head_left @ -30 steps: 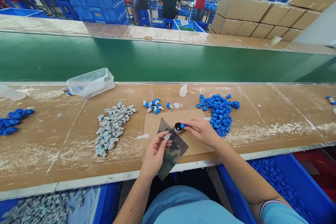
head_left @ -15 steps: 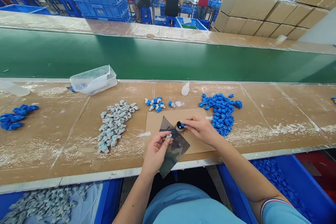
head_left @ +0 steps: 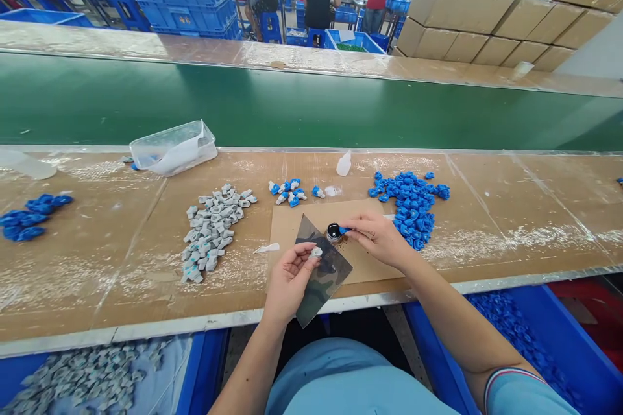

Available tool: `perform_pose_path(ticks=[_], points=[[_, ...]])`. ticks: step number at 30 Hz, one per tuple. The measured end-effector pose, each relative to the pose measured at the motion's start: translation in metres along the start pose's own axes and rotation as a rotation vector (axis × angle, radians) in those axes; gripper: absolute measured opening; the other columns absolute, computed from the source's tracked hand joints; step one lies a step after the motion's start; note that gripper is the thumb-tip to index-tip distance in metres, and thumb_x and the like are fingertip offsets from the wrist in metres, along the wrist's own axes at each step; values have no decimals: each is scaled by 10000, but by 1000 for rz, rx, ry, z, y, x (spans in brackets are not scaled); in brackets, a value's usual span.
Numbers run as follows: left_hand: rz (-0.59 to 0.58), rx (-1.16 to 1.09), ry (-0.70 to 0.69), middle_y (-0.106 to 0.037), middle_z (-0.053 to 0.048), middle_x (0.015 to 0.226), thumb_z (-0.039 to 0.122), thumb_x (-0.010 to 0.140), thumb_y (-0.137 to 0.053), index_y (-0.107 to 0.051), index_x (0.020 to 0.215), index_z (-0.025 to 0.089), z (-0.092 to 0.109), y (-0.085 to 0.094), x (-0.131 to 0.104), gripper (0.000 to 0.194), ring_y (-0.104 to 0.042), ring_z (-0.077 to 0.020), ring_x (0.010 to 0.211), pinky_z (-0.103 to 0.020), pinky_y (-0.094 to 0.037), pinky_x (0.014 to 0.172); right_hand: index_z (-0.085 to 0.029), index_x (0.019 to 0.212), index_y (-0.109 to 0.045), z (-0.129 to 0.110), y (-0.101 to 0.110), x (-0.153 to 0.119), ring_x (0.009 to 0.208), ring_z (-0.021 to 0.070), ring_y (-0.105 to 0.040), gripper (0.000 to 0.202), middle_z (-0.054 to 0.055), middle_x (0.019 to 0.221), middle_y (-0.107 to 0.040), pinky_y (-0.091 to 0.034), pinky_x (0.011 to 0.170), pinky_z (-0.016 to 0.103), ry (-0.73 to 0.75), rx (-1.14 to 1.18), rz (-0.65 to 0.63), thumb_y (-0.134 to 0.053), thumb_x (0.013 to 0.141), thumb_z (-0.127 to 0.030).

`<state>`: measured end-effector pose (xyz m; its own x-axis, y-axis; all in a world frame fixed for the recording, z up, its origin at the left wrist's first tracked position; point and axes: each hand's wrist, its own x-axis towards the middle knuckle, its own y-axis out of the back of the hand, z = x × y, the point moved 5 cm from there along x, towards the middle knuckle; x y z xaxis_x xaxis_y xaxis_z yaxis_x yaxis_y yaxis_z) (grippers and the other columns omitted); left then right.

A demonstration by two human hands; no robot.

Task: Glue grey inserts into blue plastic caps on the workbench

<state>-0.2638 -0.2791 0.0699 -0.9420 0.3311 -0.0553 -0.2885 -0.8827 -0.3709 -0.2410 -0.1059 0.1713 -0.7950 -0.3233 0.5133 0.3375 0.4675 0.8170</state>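
Left hand (head_left: 291,277): pinched on a grey piece (head_left: 317,252), over the camouflage sheet (head_left: 323,280).
Right hand (head_left: 378,238): fingers closed on a blue piece (head_left: 343,230) beside the jar (head_left: 333,233); the two pieces not yet joined.
Two-tone cluster (head_left: 293,197): few, seemingly finished.
Grey pile (head_left: 214,231), blue pile (head_left: 413,211): many, apparently remaining.

A grey piece (head_left: 317,252) is held near a blue piece (head_left: 343,230) beside an open jar (head_left: 333,233).
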Motion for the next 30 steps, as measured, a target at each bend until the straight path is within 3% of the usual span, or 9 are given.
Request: perform_pose_path(ticks=[5,9,15,22,30], points=[[-14,2,6,-659,-84,903,359,698,-720,-649,975,106,-3,-1,-2,382,-620,-122,804,-244,-517,782,-139,970,-665,-10,4,-4,742,87,-613,154,33,853,-667,-498,683,178,-143,234,43,-608,828,-154],[-60,-10,-12,-658,-79,925,309,708,-717,-636,989,118,-5,-5,-3,349,-624,-124,869,-229,-511,811,-110,968,-661,-25,-9,-10,750,77,-621,162,52,881,-665,-514,707,166,-182,431,2,-615,824,-169],[-104,7,-34,-654,-73,922,263,718,-702,-603,1017,130,-5,-7,-5,342,-627,-121,883,-222,-512,815,-129,977,-672,-31,-25,-13,851,103,-617,155,50,898,-675,-504,765,203,-119,419,-42,-597,851,-179],[-176,67,-66,-642,-77,879,246,733,-678,-570,989,122,-1,-10,-8,304,-626,-127,828,-238,-518,775,-142,990,-702,-30,-21,-12,736,90,-598,184,46,784,-638,-483,654,173,-26,425,-118,-630,823,-169],[-86,20,22,-616,-50,821,290,653,-729,-550,862,119,1,-9,-6,324,-600,-106,757,-208,-497,707,-167,931,-714,-29,-32,-18,661,93,-601,139,38,748,-665,-481,610,186,-47,457,38,-634,825,-207]])
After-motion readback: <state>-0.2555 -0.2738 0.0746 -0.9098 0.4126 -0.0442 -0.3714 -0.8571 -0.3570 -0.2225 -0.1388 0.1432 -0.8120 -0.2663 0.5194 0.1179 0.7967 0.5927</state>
